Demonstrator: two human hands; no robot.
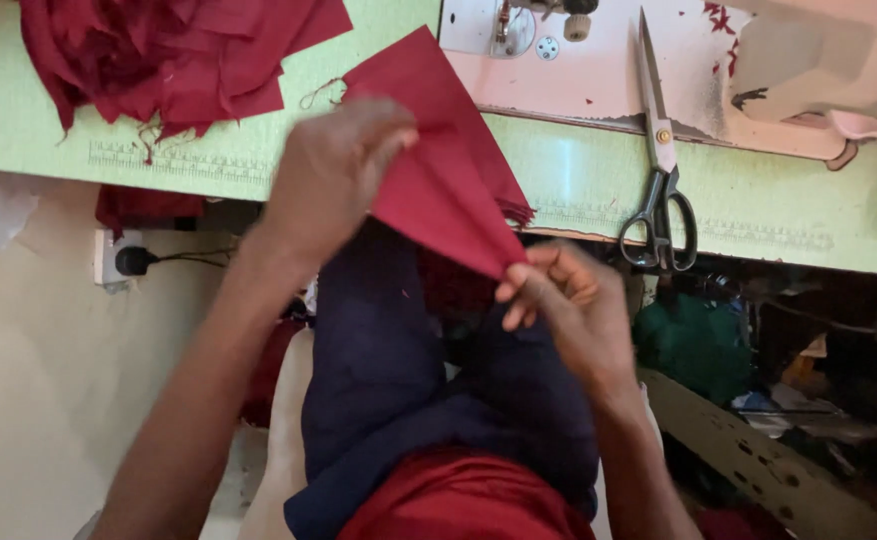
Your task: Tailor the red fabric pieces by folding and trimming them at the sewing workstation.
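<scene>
Nearest the camera we saw the person's lap, dark navy cloth (398, 380) over the knees with a red garment (463, 500) at the bottom edge. Above the lap both hands worked one red fabric piece (438, 190).

The right hand (568, 300) was pinched shut on the lower pointed corner of the piece, thumb and fingertips closed on the tip, other fingers curled. The left hand (333, 175) was closed over the upper left edge, fingers wrapped on the cloth, back of the hand toward the camera. We could not tell how much cloth sat inside that grip.

Key relation: the piece ran on a diagonal, long axis from the upper left down to the lower right, stretched between the two hands. The upper part lay over the near edge of the green table (578, 180); the lower tip hung off it above the lap, at the right hand. The right hand was the nearer one to us, the left sat farther up toward the table.

Farther out on the table: black-handled scissors (661, 170) lay right of the piece, well apart from both hands, blades pointing away. A heap of red fabric scraps (168, 55) sat at the far left. The white sewing machine base (598, 60) stood at the far edge. A wall socket with plug (123, 260) showed below the table, left.
</scene>
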